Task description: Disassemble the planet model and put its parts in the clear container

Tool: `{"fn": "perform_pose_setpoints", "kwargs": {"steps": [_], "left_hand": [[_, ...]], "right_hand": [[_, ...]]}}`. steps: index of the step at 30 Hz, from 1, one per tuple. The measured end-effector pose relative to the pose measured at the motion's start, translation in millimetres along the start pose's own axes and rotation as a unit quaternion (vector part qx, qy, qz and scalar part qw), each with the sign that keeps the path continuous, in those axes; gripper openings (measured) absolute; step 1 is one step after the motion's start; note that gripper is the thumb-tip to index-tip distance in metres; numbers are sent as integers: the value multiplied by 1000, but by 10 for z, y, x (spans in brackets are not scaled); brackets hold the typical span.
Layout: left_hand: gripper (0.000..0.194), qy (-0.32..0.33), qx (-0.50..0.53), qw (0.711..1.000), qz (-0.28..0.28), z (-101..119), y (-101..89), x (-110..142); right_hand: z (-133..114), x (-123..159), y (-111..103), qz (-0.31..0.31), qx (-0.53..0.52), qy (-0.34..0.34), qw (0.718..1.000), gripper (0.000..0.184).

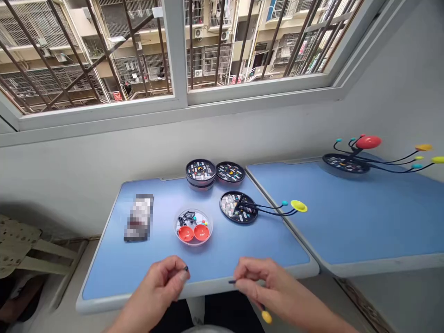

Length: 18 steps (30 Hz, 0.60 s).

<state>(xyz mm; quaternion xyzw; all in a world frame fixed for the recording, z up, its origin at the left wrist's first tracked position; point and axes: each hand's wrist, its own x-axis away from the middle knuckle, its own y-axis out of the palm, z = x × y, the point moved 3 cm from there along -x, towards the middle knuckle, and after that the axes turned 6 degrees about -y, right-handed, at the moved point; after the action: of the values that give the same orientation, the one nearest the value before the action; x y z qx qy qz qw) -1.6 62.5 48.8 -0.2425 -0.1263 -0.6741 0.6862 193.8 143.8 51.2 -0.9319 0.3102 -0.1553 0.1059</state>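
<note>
Over the front edge of the blue tabletop [104,273], the left hand [163,289] is pinching a small dark piece [186,268], while the right hand [265,282], well apart, is gripping a thin black wire [231,281] tipped with a yellow bead [266,317], both nearing a clear dish [193,241] holding two red domes [186,233].

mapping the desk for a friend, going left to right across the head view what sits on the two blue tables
blurred flat rectangular object → clear round dish with red cups → black round tray with black wires → yellow disc → black round tray on the second table → yellow knob
</note>
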Motion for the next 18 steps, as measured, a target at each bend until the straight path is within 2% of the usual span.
{"fn": "perform_pose_setpoints", "kwargs": {"steps": [1, 3, 6, 9, 11, 15, 18], "left_hand": [[40, -22, 51, 998, -29, -13, 63, -19], [45, -52, 115, 990, -67, -43, 203, -67], [46, -70, 129, 982, -118, -112, 365, -133], [41, -83, 143, 973, -159, -193, 414, -154], [40, -90, 168, 969, -159, -227, 403, -149], [46, -79, 222, 963, -132, -221, 367, -129], [46, -84, 236, 961, -115, -206, 351, -125]], "right_hand": [[-4, -17, 59, -15, 5, -3, 1000, 3], [-35, -57, 194, -48, 20, -18, 998, 19], [-99, -113, 343, -75, 44, -57, 995, 29], [-102, -145, 377, -66, 46, -62, 995, 34], [-67, -147, 370, -60, 21, -51, 997, 33], [8, -113, 346, -22, -41, -86, 995, 17], [75, -82, 347, 20, -80, -55, 995, 8]]}}
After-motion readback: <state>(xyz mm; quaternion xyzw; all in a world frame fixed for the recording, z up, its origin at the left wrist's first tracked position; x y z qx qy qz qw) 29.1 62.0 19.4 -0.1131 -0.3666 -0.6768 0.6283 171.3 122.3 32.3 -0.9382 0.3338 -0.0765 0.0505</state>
